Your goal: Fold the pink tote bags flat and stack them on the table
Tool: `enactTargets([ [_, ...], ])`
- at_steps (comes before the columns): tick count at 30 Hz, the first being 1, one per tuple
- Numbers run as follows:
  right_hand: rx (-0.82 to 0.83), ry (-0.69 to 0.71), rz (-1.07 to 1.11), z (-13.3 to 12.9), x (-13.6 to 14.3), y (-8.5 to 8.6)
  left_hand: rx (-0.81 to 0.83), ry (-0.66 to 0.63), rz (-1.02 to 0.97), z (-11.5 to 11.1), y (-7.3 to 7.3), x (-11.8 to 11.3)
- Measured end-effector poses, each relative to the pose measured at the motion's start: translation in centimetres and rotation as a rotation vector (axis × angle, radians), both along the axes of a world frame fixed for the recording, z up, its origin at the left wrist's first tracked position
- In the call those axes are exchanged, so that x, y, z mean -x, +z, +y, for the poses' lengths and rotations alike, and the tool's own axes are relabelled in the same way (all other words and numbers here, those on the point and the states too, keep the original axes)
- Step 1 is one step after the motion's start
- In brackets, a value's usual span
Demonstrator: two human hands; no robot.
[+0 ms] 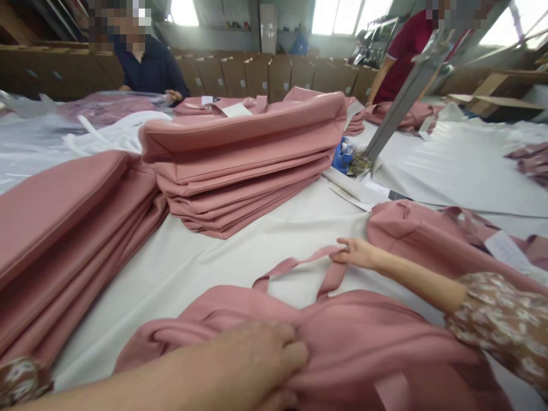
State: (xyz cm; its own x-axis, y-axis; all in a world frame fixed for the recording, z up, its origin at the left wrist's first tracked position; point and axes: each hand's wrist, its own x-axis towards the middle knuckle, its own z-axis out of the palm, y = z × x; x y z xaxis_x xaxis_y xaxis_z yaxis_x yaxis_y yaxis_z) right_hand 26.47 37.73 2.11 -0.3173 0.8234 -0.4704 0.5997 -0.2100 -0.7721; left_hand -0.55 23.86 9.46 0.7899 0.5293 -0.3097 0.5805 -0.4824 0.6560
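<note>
A pink bag (363, 325) with soft, folded sides lies on the table close in front of me. My right hand (353, 253) pinches the loop of its strap handle (280, 267) and holds it stretched out beyond the bag. Across the near side of the bag lies my left hand (265, 357), its fingers curled into the fabric, with the fingertips partly hidden. A pale tag or flap (393, 393) shows on the bag at the bottom.
Flattened pink bags form a stack (252, 154) ahead and another pile (68, 228) at left. More bags (411, 228) lie at right with papers. A metal post (398, 103) rises from the table. Two people stand beyond, near cardboard boxes (257, 77).
</note>
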Motion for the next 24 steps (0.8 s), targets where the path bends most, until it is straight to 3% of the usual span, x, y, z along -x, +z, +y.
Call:
enactTargets([
  [2,-0.096,0.066,-0.067,-0.8,-2.2,0.8,-0.002,0.057,0.015,2.4,-0.8,0.2],
  [4,-0.155,0.257,-0.062,-2.5,-3.4,2.2,0.140,0.012,-0.025,4.6,-1.3,0.3],
  [7,-0.011,0.585,-0.025,-5.2,-3.6,5.2,0.426,-0.094,-0.048,7.6,-2.2,0.1],
  [8,0.039,0.624,-0.023,-6.0,-3.5,6.2,0.401,-0.083,-0.045,8.4,-2.7,0.1],
  [11,0.108,0.660,0.032,-7.5,-3.5,8.8,0.049,0.053,0.043,10.3,-4.7,0.8],
  [12,0.130,0.651,0.070,-7.8,-3.8,9.2,0.000,0.083,0.092,10.6,-5.4,1.3],
  [14,0.162,0.580,0.086,-7.6,-4.8,8.8,0.107,0.070,0.175,10.8,-6.6,2.5],
  [17,0.124,0.386,-0.048,-5.9,-6.8,5.7,0.292,0.024,0.185,10.3,-7.6,3.8],
  [21,0.254,0.495,-0.148,-3.4,-8.3,1.5,0.312,0.048,0.132,9.8,-8.4,4.9],
  [24,0.254,0.497,-0.103,-3.4,-8.6,0.5,0.303,0.130,0.151,9.7,-9.5,6.6],
])
